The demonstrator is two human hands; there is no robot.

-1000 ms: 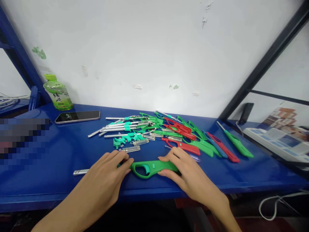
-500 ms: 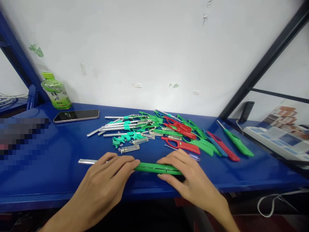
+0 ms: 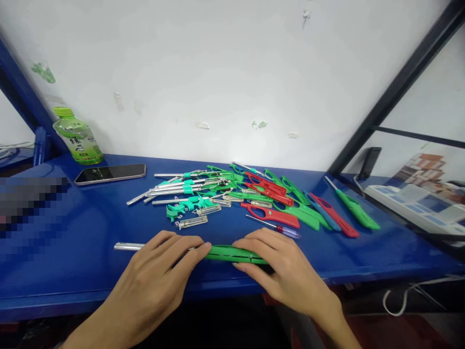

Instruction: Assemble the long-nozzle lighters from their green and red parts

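Both hands grip a green long-nosed lighter (image 3: 227, 253) that lies sideways near the front of the blue table. My left hand (image 3: 163, 271) is closed around its front part, and the silver metal tube sticks out to the left. On the handle end, my right hand (image 3: 279, 261) pinches with thumb and fingers. A dark slit runs along the green casing between the hands. Just beyond the right hand lies a screwdriver (image 3: 288, 231) with a clear purple handle. A red casing half (image 3: 279, 216) rests behind it.
Behind the hands spread metal lighter tubes (image 3: 174, 188), clear fuel tanks (image 3: 194, 222), teal triggers (image 3: 176, 211) and green and red casings. A closed green lighter (image 3: 358, 211) lies at right. A phone (image 3: 111, 173) and a bottle (image 3: 78, 138) stand back left against the wall.
The view has shifted slightly, and the screwdriver behind my right hand shows more fully. Both hands keep their hold, and the dark slit in the green casing looks a little wider.
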